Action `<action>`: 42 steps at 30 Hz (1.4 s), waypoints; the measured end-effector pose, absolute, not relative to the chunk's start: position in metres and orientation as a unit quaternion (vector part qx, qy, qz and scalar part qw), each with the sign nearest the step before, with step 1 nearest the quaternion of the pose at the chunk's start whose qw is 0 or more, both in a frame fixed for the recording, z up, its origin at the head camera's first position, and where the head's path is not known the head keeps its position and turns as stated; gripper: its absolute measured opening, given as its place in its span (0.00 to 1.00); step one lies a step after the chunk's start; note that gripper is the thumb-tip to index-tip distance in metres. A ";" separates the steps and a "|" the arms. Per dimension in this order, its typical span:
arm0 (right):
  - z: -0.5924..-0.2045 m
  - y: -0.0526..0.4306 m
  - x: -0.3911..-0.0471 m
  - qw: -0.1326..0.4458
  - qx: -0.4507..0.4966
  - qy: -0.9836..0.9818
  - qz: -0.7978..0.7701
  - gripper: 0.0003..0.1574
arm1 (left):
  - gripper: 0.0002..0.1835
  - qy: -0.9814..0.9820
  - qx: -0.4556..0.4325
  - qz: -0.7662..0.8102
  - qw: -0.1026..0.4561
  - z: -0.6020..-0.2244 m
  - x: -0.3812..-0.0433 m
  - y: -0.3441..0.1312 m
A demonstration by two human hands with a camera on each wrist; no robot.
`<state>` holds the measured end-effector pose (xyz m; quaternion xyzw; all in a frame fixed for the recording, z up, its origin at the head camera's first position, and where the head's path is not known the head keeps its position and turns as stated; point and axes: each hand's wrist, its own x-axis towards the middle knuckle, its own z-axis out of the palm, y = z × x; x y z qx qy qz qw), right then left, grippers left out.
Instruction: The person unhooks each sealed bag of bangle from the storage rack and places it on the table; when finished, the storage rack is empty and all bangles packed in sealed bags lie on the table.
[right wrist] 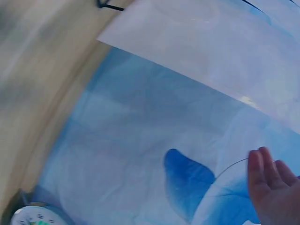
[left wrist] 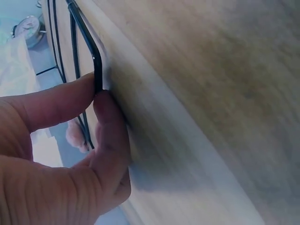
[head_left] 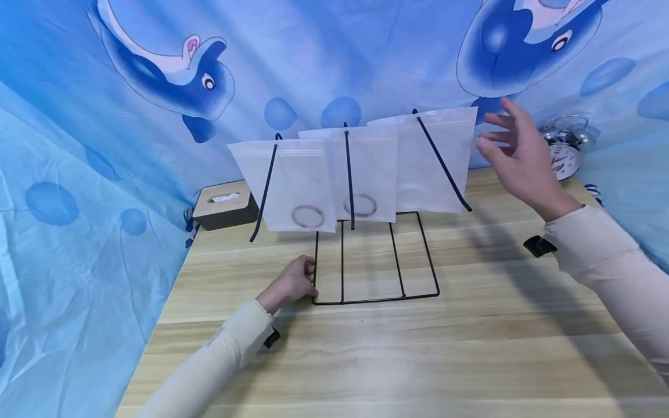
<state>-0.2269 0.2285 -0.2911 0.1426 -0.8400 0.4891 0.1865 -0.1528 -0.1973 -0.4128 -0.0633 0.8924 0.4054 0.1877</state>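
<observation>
A black wire display rack (head_left: 376, 299) stands on the wooden table. Hanging from its three arms are frosted zip bags: a left bag (head_left: 292, 180), a middle bag (head_left: 373, 168) and a right bag (head_left: 455, 133). Pale round bangle shapes show through the left and middle bags. My left hand (head_left: 292, 281) pinches the near left corner of the rack's base; in the left wrist view, thumb and finger meet on the black wire (left wrist: 98, 70). Raised just right of the right bag, my right hand (head_left: 522, 157) is empty, its fingers spread and loosely bent.
A twin-bell alarm clock (head_left: 564, 159) stands at the table's back right, behind my right wrist. On the back left sits a tissue box (head_left: 227, 217). A blue curtain (head_left: 334, 52) with dolphin prints hangs close behind the rack.
</observation>
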 end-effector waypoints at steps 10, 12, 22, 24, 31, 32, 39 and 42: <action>-0.273 0.223 -0.236 0.207 0.127 -0.837 0.490 0.26 | 0.43 0.885 -0.063 0.417 0.197 -0.418 -0.155 -0.196; -0.273 0.222 -0.235 0.200 0.123 -0.848 0.475 0.21 | 0.43 0.885 -0.066 0.417 0.195 -0.419 -0.154 -0.197; -0.272 0.217 -0.233 0.205 0.135 -0.828 0.504 0.17 | 0.42 0.887 -0.049 0.421 0.186 -0.420 -0.150 -0.199; -0.272 0.218 -0.231 0.207 0.134 -0.820 0.517 0.17 | 0.42 0.885 -0.047 0.424 0.184 -0.420 -0.150 -0.200; -0.270 0.223 -0.224 0.198 0.147 -0.789 0.564 0.14 | 0.42 0.879 -0.054 0.436 0.185 -0.418 -0.147 -0.201; -0.270 0.224 -0.223 0.195 0.147 -0.788 0.565 0.14 | 0.42 0.879 -0.057 0.436 0.185 -0.418 -0.147 -0.201; -0.268 0.228 -0.211 0.185 0.134 -0.787 0.574 0.12 | 0.43 0.877 -0.067 0.438 0.185 -0.415 -0.146 -0.203; -0.268 0.229 -0.206 0.185 0.137 -0.786 0.573 0.12 | 0.43 0.877 -0.066 0.439 0.185 -0.414 -0.146 -0.204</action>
